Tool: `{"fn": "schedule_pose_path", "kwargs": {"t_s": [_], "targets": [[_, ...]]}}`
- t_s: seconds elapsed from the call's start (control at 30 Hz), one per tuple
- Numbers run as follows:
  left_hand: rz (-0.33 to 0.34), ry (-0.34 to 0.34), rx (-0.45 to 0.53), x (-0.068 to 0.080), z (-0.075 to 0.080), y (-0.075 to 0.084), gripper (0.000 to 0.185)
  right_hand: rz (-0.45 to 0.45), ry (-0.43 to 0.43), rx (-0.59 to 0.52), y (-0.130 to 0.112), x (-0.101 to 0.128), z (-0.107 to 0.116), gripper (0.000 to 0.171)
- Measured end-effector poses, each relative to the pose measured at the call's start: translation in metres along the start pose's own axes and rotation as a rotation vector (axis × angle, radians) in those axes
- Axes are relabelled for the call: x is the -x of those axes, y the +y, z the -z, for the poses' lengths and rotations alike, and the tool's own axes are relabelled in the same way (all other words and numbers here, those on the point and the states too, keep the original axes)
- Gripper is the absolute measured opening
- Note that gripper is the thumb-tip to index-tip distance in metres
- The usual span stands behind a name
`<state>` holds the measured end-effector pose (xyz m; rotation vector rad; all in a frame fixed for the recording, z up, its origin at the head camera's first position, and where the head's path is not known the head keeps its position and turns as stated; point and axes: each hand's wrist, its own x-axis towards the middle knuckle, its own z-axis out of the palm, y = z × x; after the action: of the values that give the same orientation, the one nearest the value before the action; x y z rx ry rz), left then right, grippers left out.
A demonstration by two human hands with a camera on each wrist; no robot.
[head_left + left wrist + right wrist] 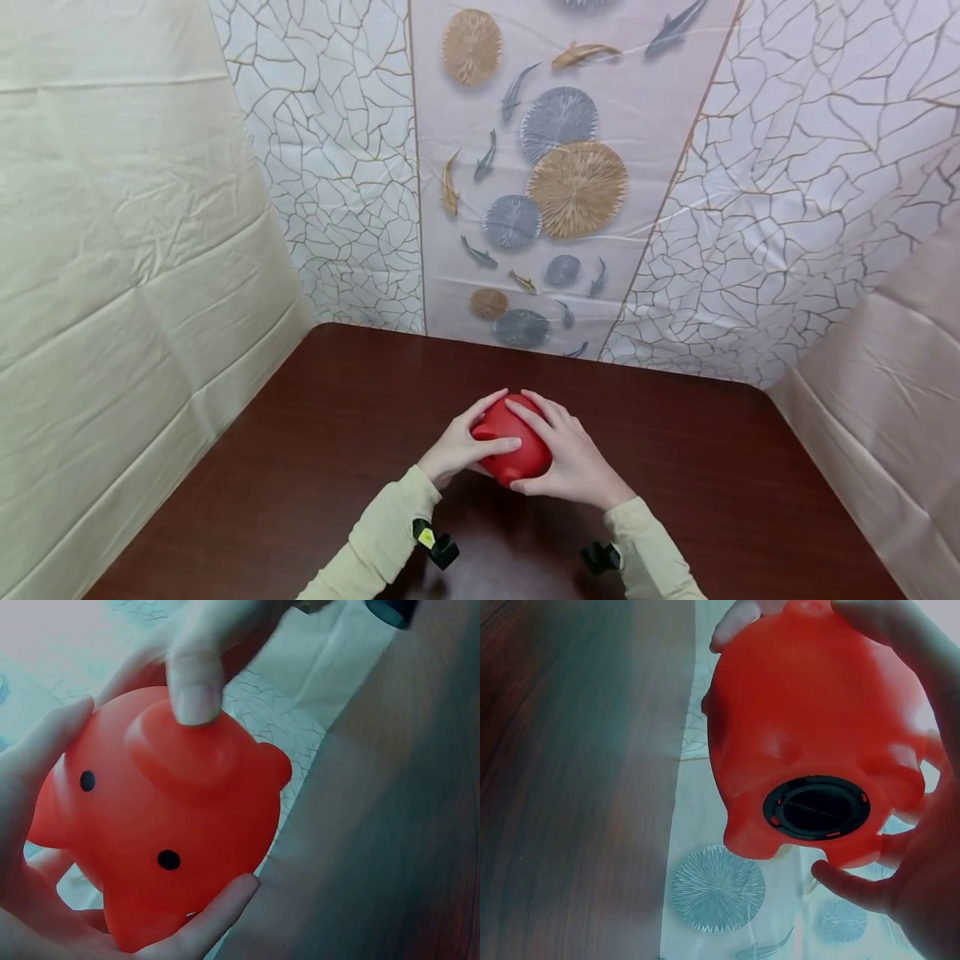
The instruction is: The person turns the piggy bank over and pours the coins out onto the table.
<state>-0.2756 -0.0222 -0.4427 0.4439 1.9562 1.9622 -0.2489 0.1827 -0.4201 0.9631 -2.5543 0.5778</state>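
Note:
A red plastic piggy bank (pixel 513 448) is held just above the dark wooden table (pixel 315 433), both hands wrapped round it. My left hand (pixel 459 448) grips its left side, thumb across the top. My right hand (pixel 570 458) grips the right side, fingers curled over it. In the left wrist view the pig's face (pixel 161 825) shows two black eyes and a round snout, with a fingertip (pixel 193 694) of the other hand pressing on the snout. The right wrist view shows the underside with a black round plug (pixel 816 808) between the feet.
Patterned sheets hang as walls round the table: cream (pixel 112 250) on the left, a crackle and fish print (pixel 540 183) at the back, beige (pixel 892 375) on the right. Bare wood surrounds the hands.

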Motion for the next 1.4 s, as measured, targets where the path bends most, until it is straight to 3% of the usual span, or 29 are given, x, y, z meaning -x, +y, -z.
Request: {"fn": "schedule_pose_path", "kwargs": {"t_s": [0.23,0.33,0.4,0.5,0.63,0.73,0.93,1.07,1.2,1.4], "targets": [[-0.054,0.002,0.020,-0.002,-0.002,-0.004,0.070,0.010,0.024,0.003,0.001,0.001,0.002,0.099],[-0.067,0.017,0.085,-0.003,-0.002,-0.004,0.069,-0.017,0.090,-0.038,0.002,0.000,0.002,0.101],[-0.075,0.033,0.161,-0.003,-0.001,-0.004,0.068,-0.075,0.144,-0.106,0.002,0.000,0.001,0.106],[-0.097,0.039,0.302,-0.002,-0.001,-0.002,0.068,-0.207,0.200,-0.295,0.001,0.001,-0.003,0.113],[-0.134,0.011,0.429,-0.001,-0.005,-0.001,0.068,-0.358,0.177,-0.556,-0.001,0.000,-0.005,0.113],[-0.138,0.006,0.469,0.001,-0.008,-0.003,0.066,-0.385,0.166,-0.644,-0.001,0.000,-0.006,0.110],[-0.139,-0.030,0.491,0.001,-0.009,-0.008,0.066,-0.342,0.208,-0.653,0.000,0.000,-0.005,0.111],[-0.180,-0.021,0.367,0.000,-0.005,-0.008,0.068,-0.311,0.211,-0.589,0.002,0.001,-0.003,0.114],[-0.225,-0.009,0.124,-0.001,-0.003,-0.003,0.076,-0.240,0.178,-0.452,0.004,0.002,0.000,0.115],[-0.271,0.025,-0.314,0.000,-0.011,0.006,0.099,-0.121,0.085,-0.307,0.002,0.002,0.002,0.115]]}}
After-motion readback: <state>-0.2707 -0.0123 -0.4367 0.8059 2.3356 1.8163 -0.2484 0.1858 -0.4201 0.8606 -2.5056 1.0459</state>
